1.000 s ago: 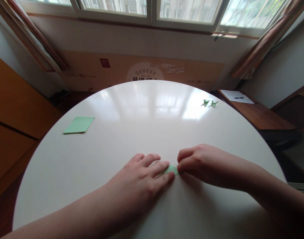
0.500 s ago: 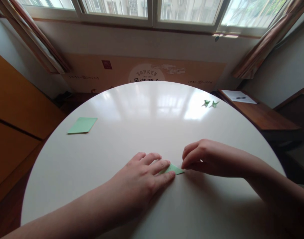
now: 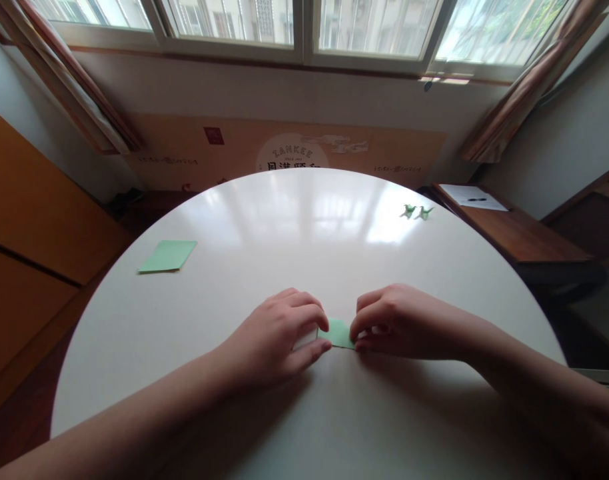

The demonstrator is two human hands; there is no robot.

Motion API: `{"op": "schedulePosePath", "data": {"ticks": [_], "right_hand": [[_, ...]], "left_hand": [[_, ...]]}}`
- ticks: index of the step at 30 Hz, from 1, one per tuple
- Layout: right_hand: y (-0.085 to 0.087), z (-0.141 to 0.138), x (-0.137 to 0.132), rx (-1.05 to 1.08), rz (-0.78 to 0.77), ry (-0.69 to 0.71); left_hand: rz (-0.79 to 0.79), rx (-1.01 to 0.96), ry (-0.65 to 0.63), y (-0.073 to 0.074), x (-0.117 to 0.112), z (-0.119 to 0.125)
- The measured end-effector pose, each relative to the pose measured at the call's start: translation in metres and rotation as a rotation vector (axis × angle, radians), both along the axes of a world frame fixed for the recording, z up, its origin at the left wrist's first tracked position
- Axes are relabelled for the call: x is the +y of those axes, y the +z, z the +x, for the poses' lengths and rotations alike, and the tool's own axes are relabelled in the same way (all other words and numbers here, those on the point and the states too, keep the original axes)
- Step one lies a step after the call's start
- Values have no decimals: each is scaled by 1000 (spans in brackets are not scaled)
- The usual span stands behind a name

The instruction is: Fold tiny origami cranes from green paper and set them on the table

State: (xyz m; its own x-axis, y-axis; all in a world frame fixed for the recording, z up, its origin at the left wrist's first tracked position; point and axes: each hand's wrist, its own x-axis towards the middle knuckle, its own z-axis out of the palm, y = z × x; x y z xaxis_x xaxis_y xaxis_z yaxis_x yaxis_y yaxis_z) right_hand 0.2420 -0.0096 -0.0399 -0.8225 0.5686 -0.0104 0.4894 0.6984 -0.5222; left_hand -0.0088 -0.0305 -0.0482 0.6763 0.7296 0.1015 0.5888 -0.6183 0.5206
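A small folded piece of green paper (image 3: 339,333) lies near the front of the round white table (image 3: 264,240). My left hand (image 3: 279,333) pinches its left side with curled fingers. My right hand (image 3: 394,320) pinches its right side, fingers bent over the edge. Most of the paper is hidden under the two hands.
A stack of green paper sheets (image 3: 167,256) lies at the table's left. Two small green folded paper cranes (image 3: 416,211) stand at the far right. A wooden side table with a white sheet and pen (image 3: 473,197) is to the right. A brown cabinet (image 3: 29,227) stands on the left.
My left hand went from lying flat on the paper to a curled pinch. My right hand moved back in and gripped the paper's right side.
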Motion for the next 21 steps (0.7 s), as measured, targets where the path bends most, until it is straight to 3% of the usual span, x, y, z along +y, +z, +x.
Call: {"op": "schedulePosePath", "data": {"ticks": [4,8,17,21], "right_hand": [[-1,-3,-4,-27,56,-39],[-2,-3,-6,-27,49,-77],[-3,-2,6,52,-194,-129],[2,-8,2,46,-205,-181]], "left_hand": [[14,-6,109,-4,3,0],[73,38,78,-7,3,3],[25,-1,117,-5,1,4],[19,-33,141,-4,-2,3]]}}
